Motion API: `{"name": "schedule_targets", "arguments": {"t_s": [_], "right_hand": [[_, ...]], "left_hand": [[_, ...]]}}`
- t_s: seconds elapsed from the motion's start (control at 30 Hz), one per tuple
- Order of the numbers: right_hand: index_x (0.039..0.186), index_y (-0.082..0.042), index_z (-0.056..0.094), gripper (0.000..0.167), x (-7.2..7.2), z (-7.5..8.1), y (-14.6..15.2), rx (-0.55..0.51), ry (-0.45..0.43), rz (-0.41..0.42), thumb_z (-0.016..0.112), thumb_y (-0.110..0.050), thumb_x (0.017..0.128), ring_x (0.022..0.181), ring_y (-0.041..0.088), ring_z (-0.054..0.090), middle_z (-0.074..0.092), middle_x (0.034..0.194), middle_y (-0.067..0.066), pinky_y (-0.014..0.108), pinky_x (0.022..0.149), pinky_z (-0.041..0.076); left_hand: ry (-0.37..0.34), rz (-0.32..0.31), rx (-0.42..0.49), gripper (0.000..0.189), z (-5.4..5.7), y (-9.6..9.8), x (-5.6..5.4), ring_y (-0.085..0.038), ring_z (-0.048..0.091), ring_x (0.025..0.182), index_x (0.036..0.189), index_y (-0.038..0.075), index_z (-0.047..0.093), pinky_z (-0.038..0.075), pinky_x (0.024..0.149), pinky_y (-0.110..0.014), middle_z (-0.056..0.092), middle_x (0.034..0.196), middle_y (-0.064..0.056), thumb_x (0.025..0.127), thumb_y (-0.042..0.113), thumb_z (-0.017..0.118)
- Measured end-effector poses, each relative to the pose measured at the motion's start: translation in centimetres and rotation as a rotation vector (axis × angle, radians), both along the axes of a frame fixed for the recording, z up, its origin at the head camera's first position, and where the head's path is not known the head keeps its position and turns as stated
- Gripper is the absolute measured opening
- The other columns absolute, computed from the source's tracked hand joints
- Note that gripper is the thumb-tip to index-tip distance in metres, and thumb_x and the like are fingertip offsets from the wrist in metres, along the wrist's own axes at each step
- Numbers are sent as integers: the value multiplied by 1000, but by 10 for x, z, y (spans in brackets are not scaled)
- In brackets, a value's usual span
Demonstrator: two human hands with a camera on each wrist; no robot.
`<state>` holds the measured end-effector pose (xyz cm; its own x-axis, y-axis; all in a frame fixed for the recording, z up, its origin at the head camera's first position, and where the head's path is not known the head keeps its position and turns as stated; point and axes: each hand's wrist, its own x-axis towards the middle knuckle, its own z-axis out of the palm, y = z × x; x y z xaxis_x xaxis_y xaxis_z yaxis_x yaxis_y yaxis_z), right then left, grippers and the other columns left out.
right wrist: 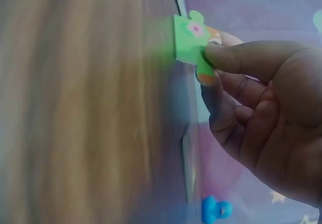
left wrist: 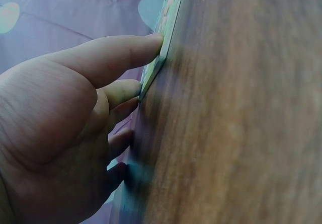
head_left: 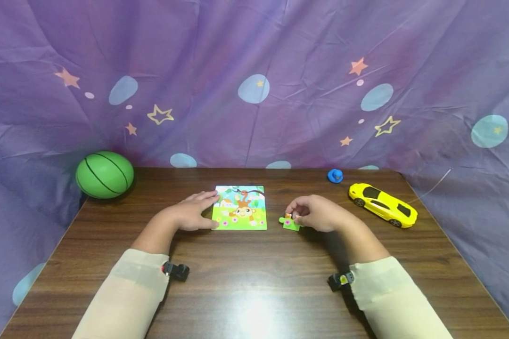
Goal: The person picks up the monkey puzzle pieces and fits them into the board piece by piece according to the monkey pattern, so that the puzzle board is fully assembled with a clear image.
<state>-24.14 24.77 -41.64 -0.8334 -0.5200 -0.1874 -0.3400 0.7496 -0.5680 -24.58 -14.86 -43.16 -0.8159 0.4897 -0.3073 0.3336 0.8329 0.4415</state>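
Observation:
A square monkey picture board (head_left: pixel 239 219) lies flat on the table in the head view. At its left edge is my left hand (head_left: pixel 193 212), fingers fairly straight. The left wrist view has that hand's thumb (left wrist: pixel 136 50) on the board's corner and a fingertip at its edge. To the right of the board, my right hand (head_left: pixel 318 213) pinches a green jigsaw puzzle piece (head_left: pixel 290 224) between thumb and fingers. In the right wrist view the puzzle piece (right wrist: pixel 188 43) stands tilted, its lower edge close to the table, with a pink flower and orange bits printed on it.
A green ball (head_left: pixel 104 175) sits at the table's back left corner. Toward the back right are a blue toy duck (head_left: pixel 334 176) and a yellow toy car (head_left: pixel 382 205). A thin flat thing (right wrist: pixel 187 166) lies beyond the right hand. Behind the table hangs a purple curtain (head_left: pixel 212 56).

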Motion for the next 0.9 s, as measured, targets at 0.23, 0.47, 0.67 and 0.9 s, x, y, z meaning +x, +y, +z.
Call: {"name": "schedule_targets", "arguments": {"t_s": [0.23, 0.47, 0.67, 0.9], "right_hand": [[116, -17, 76, 15, -3, 9, -36, -56, 48, 41, 72, -13, 101, 97, 11, 68, 76, 102, -6, 36, 94, 58], [115, -10, 75, 14, -5, 13, -75, -125, 21, 95, 71, -12, 102, 94, 10, 66, 75, 98, -3, 33, 92, 57], [114, -15, 76, 14, -10, 12, -100, -111, 29, 139, 71, -11, 101, 97, 9, 67, 75, 99, -5, 33, 96, 57], [113, -16, 77, 15, -19, 10, -121, -92, 21, 161, 70, -11, 101, 90, 9, 65, 73, 95, -4, 28, 87, 57]], "left_hand": [[11, 0, 2, 93, -1, 0, 0, -42, 9, 169, 172, 17, 26, 12, 134, -68, 15, 183, -7, 96, 51, 67], [8, -3, 7, 93, -1, 0, 1, -43, 10, 168, 172, 17, 25, 13, 134, -68, 15, 182, -7, 97, 51, 68], [6, -10, 11, 93, 0, 0, 0, -43, 9, 168, 172, 16, 25, 13, 134, -68, 15, 182, -8, 97, 51, 67], [7, -8, 15, 93, 1, -2, 1, -44, 10, 168, 172, 15, 25, 13, 134, -69, 15, 182, -9, 97, 51, 68]]}}
